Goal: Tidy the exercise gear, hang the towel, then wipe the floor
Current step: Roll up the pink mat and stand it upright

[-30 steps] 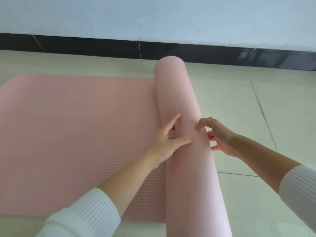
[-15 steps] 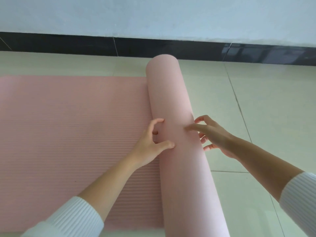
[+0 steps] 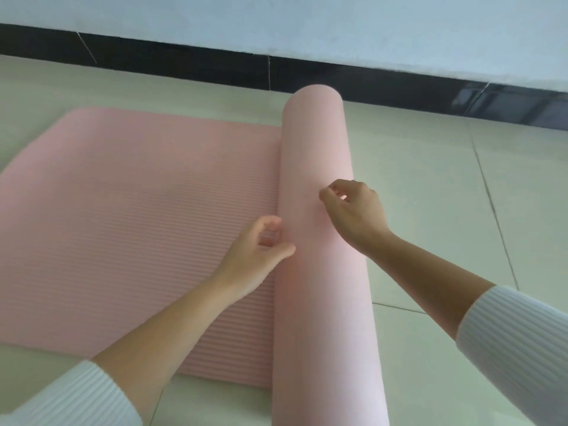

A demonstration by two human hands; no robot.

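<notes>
White ribbed long sleeves (image 3: 516, 342), probably knitted, ending mid-forearm

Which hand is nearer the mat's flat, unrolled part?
Left. The left hand is over the flat part, against the roll; the right hand is atop the roll.

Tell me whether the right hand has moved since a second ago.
Yes. The right hand has shifted left, away from the grey grout line in the floor tiles, from the right flank of the rolled pink foam mat onto its top.
</notes>
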